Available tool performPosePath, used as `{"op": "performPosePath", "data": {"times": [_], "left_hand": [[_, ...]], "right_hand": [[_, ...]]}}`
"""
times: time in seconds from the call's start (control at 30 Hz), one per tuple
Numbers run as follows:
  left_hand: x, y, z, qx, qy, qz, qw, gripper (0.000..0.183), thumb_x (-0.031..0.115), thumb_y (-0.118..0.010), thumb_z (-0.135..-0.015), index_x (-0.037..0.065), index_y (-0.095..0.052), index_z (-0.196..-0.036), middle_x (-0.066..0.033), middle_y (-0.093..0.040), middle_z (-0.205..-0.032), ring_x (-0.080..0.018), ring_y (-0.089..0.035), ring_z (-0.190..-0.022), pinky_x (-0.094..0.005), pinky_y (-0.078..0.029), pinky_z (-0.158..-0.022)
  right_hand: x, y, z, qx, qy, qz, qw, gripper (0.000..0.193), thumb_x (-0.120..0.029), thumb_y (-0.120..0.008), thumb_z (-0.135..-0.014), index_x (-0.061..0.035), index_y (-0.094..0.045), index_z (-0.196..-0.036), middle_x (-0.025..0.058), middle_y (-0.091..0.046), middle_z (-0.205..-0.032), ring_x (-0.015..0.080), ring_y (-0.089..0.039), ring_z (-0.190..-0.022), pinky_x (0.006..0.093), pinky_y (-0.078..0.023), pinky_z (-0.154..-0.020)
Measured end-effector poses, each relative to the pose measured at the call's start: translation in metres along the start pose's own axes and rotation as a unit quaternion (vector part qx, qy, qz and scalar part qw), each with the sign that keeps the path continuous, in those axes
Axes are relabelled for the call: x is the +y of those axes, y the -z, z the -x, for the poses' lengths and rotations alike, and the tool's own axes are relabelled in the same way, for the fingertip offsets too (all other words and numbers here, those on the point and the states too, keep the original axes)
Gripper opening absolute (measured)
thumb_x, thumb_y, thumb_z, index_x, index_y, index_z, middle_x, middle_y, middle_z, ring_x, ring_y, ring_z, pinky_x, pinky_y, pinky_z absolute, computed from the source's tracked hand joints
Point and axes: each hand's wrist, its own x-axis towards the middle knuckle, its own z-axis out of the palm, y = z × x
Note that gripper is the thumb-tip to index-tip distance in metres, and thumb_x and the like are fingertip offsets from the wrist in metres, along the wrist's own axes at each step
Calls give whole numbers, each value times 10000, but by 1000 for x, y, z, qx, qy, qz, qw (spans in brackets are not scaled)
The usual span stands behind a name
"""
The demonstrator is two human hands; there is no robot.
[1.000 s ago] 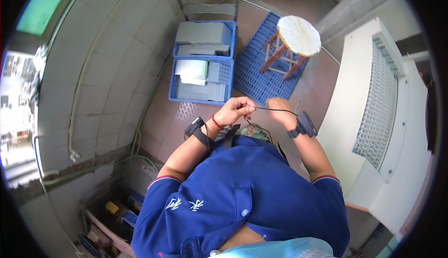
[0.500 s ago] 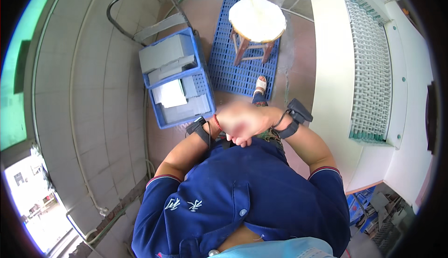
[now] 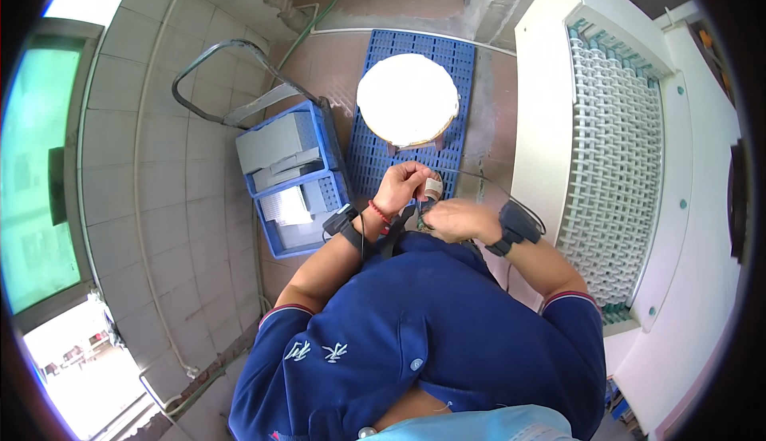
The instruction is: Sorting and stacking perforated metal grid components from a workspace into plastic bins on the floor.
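Observation:
In front of my waist, my left hand (image 3: 403,188) is closed, with thumb and fingertips pinched together. What lies in the pinch, if anything, is too small to make out. Just to its right and nearer to me, my right hand (image 3: 463,221) has its fingers curled inward, and their tips are partly hidden. The hands are apart. A thin dark cord (image 3: 479,176) runs from beside the left fingertips toward the device (image 3: 519,225) strapped on my right wrist. Another dark device (image 3: 341,221) sits on my left wrist. A black strap (image 3: 392,240) hangs below my left hand.
Ahead stands a round white-topped stool (image 3: 408,99) on a blue slatted mat (image 3: 369,134). Blue crates (image 3: 275,241) with grey sheets and white paper stand left, beside a bent metal handle (image 3: 179,90). A white cabinet (image 3: 542,122) with a woven-looking panel is at right; a tiled wall (image 3: 112,162) at left.
My hands were held together, blurred; now they are apart, the right one nearer my body. The thin cord now shows stretched between them. My view has shifted, and the stool appears lower.

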Motion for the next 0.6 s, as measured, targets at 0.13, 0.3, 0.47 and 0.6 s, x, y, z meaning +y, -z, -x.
{"op": "performPosePath", "data": {"times": [0.13, 0.3, 0.47, 0.6], "left_hand": [[-3, -17, -39, 32, -500, -197, 843, 117, 117, -568, -845, 5, -599, -861, -24, -562, -624, -103, -516, -512, -224, -432, -483], [58, -27, -37, -194, -119, -231, 946, 122, 124, -576, -877, 5, -597, -868, -11, -565, -636, -62, -504, -524, -221, -431, -496], [75, -15, -69, -214, -161, -235, 934, 109, 118, -589, -874, 16, -620, -896, 9, -583, -705, -55, -509, -624, -215, -437, -566], [71, -7, -101, -297, -94, -108, 944, 136, 103, -584, -869, 14, -618, -965, -30, -618, -863, -95, -568, -798, -235, -474, -719]], "right_hand": [[-6, 88, 14, 396, 119, -193, 890, 167, -160, -554, -825, -22, -590, -911, 162, -619, -832, 333, -604, -717, 395, -481, -631], [125, 75, 11, 351, -164, 59, 920, 177, -162, -565, -802, -2, -601, -736, 199, -596, -699, 384, -576, -657, 437, -466, -589], [85, 87, 34, -24, -55, -191, 980, 218, -210, -649, -738, 4, -670, -707, 104, -643, -639, 225, -630, -590, 330, -489, -556], [71, 84, 29, -23, 204, -587, 784, 367, -305, -613, -835, 5, -607, -1032, 107, -643, -823, 151, -597, -605, 272, -474, -559]]}}
